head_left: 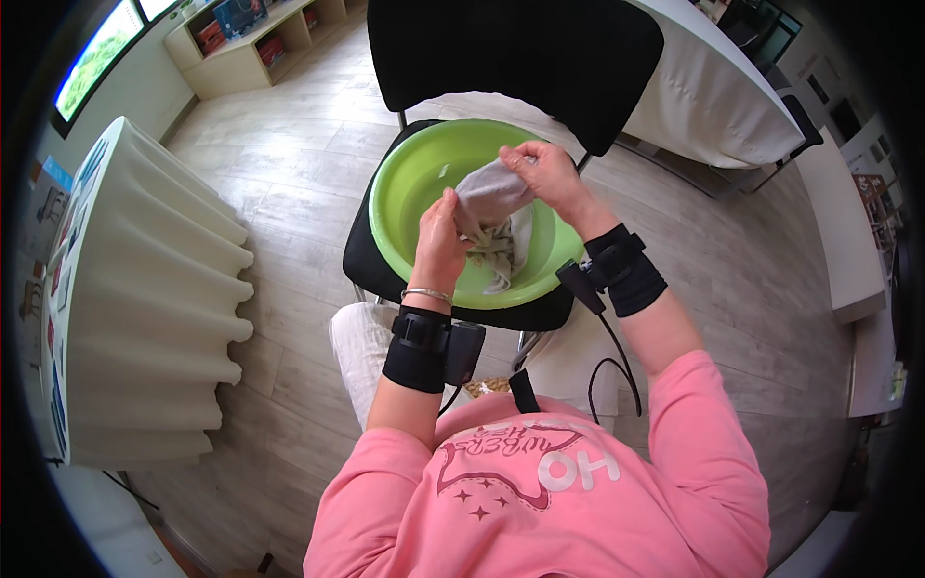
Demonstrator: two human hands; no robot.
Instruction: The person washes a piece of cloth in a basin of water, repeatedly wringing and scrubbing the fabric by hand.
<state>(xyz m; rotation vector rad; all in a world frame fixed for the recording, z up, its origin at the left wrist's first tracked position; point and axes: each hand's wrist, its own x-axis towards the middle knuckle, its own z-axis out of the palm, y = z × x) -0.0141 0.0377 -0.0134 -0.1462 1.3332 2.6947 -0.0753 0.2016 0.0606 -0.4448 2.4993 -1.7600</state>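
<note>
Between my hands a light grey cloth [492,197] is stretched above a green plastic basin [396,207]. My left hand [442,243] grips its lower left end, thumb and fingers closed. The upper right end is pinched by my right hand [551,177]. Below the stretched part, crumpled pale fabric [499,258] hangs down or lies in the basin; whether it is the same piece I cannot tell. The basin rests on the seat of a black chair [357,252]. A bracelet circles my left wrist, and black bands with small devices wrap both forearms.
The chair's tall black backrest [511,48] rises behind the basin. To the left stands a round table with a cream draped cloth [164,299]. Another white-draped table [708,87] is at the far right. A cable [621,361] loops below my right forearm.
</note>
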